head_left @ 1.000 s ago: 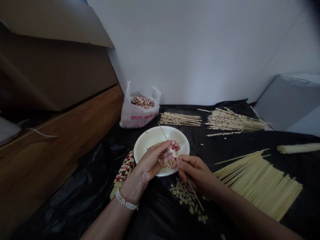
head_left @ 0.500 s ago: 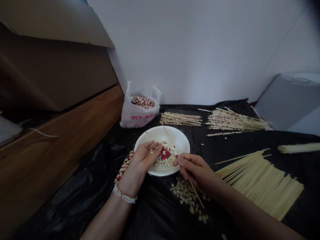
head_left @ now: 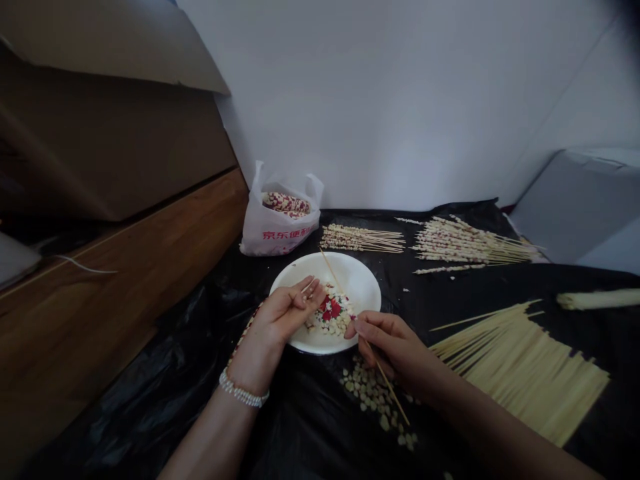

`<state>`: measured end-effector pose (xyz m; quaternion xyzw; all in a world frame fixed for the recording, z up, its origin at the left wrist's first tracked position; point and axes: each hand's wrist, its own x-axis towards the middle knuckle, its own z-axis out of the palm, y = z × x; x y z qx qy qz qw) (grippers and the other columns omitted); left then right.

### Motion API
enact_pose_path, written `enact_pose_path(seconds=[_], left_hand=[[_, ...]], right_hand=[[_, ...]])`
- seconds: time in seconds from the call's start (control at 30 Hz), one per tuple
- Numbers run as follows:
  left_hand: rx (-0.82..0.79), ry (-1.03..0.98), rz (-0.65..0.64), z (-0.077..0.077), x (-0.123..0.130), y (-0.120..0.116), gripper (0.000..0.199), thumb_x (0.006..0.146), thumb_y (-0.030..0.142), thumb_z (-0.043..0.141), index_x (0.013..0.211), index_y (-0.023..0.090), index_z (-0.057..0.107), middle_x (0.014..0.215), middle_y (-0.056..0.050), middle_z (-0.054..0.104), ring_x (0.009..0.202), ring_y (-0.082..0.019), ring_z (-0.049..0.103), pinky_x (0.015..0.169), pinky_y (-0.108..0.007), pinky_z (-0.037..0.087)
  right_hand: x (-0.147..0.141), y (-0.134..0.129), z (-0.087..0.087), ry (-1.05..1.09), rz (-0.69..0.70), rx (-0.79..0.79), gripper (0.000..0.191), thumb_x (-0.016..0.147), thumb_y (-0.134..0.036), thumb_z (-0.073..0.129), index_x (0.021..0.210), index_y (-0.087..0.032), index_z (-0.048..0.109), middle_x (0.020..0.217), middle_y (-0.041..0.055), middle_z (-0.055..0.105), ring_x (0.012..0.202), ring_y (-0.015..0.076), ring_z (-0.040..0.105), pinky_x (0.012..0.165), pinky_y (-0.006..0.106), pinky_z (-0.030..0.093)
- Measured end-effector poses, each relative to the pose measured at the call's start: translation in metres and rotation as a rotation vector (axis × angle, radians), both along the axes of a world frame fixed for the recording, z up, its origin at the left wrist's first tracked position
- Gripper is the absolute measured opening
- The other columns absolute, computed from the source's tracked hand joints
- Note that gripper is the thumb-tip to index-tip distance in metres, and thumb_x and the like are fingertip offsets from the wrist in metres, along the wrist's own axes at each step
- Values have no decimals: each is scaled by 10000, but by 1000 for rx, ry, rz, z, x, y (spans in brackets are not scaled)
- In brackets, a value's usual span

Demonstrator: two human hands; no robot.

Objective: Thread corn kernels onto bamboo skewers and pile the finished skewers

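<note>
Head view: a cardboard box (head_left: 115, 133) fills the upper left, cut off by the frame edge. Black plastic sheeting (head_left: 165, 373) covers the lower part, with bare skewers (head_left: 530, 373) fanned at lower right, kernel-loaded skewers (head_left: 450, 240) at centre right, and a plastic bag (head_left: 273, 227) of corn ears behind the white bowl (head_left: 360, 280). The left forearm hides most of another speckled corn ear (head_left: 244, 337). Over the bowl, the left hand (head_left: 295, 307) is half open, fingers loosely bent; whether it holds kernels is unclear. The right hand (head_left: 387, 337) pinches a skewer (head_left: 389, 387), slanting mid-frame across the bowl, above loose kernels (head_left: 370, 393).
</note>
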<state>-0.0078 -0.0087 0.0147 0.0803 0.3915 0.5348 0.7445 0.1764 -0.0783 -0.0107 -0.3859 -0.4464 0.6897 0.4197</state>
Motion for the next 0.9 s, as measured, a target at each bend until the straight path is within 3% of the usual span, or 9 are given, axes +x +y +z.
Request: enact_pose_path(seconds=[0.17,0.23,0.5,0.67,0.9], left_hand=[[-42,-3,-53,16,10,-8,666,719,-143,313,1286,146,510,1184,-161,638,1098,-216,635,824,-270,577],[-19,0,-67,18,15,-5,600,752,-124,347,1280,107,513,1183,-181,637,1098,-222,635,822,-248,573],[123,46,-24,-8,15,14,231,858,-15,454,1005,51,620,922,-162,708,833,-176,708,737,-235,590],[226,152,-77,-6,12,11,250,834,-9,524,1018,96,658,712,-50,663,563,-75,622,533,-134,529],[151,56,-33,-3,10,15,189,869,7,472,934,48,645,773,-93,681,655,-106,659,621,-183,564]], right_hand=[[1,-1,1,3,1,8,294,873,-435,570,799,-171,677,449,-67,528,268,34,258,299,207,129],[1,-1,1,8,3,15,291,884,-423,564,800,-170,681,452,-64,531,272,33,264,303,206,133],[0,-4,3,27,31,25,285,906,-402,558,809,-166,684,451,-68,528,271,27,255,302,201,119],[0,-5,4,38,63,25,276,926,-381,546,825,-166,688,460,-62,540,280,23,271,312,196,121],[1,-5,1,59,102,8,278,942,-360,538,831,-153,688,460,-66,539,281,14,275,305,174,123]])
